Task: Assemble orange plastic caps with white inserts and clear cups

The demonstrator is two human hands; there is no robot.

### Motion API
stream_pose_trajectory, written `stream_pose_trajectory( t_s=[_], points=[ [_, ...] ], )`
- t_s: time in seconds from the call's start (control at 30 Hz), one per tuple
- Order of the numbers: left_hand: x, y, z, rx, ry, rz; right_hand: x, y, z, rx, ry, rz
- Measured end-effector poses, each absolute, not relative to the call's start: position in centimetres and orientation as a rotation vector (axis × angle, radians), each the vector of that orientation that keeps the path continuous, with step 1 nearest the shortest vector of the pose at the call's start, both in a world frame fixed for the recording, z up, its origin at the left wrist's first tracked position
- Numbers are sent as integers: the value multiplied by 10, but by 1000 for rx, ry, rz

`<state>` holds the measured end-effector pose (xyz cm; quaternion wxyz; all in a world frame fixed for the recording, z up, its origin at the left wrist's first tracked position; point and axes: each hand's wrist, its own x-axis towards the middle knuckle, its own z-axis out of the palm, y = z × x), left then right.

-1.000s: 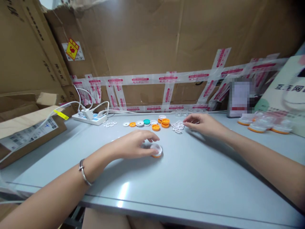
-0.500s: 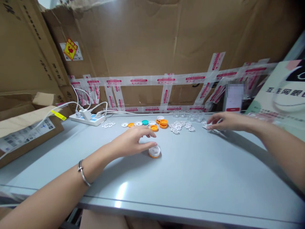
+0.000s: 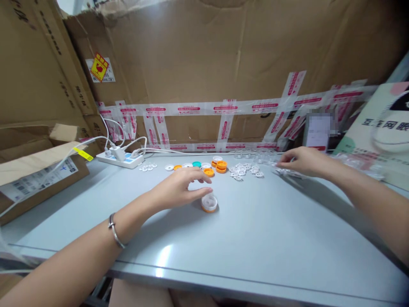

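A round case with a clear-white top and an orange base (image 3: 209,203) sits on the grey table (image 3: 255,238). My left hand (image 3: 188,185) hovers just behind and left of it, thumb and fingers apart, holding nothing. At the right, my right hand (image 3: 297,162) is over small flat white pieces (image 3: 289,172), its fingertips pressed together; whatever is between them is too small to make out. Between the hands, farther back, lie a pile of white patterned pieces (image 3: 244,169) and stacked orange caps (image 3: 221,166).
White, orange and teal discs (image 3: 196,164) line the back beside small clear pieces (image 3: 148,167). A power strip (image 3: 119,158) with cables and an open carton (image 3: 41,170) stand left. Clear cups (image 3: 255,155), a phone (image 3: 318,130) and a printed bag (image 3: 377,128) are at the back right.
My right hand's fingers have come together over the white pieces. My left hand stays beside the round case. The whole view has shifted slightly.
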<state>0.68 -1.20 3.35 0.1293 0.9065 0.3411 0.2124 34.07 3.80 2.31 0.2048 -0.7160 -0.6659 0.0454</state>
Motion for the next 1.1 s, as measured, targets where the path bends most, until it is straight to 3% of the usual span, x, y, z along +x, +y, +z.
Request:
stream_pose_trajectory(
  t_s=[0.07, 0.23, 0.4, 0.57, 0.67, 0.8, 1.1],
  points=[
    [8, -11, 32, 2594, 991, 712, 327, 31, 30, -1908, -1786, 307],
    [17, -12, 25, 2338, 967, 943, 261, 6, 26, -1186, -1306, 1172],
    [31, -19, 15, 2037, 818, 1118, 206, -26, 19, -986, -1296, 1436],
    [36, -26, 16, 1985, 797, 1315, 202, -31, 20, -931, -1364, 1388],
    [33, -25, 19, 1949, 827, 1342, 222, -15, 21, -969, -1489, 1142],
    [26, -20, 20, 1876, 878, 1364, 256, 12, 14, -1361, -1689, 670],
    [21, -15, 18, 1907, 877, 1316, 260, 28, -15, -1530, -2031, 424]
  ],
)
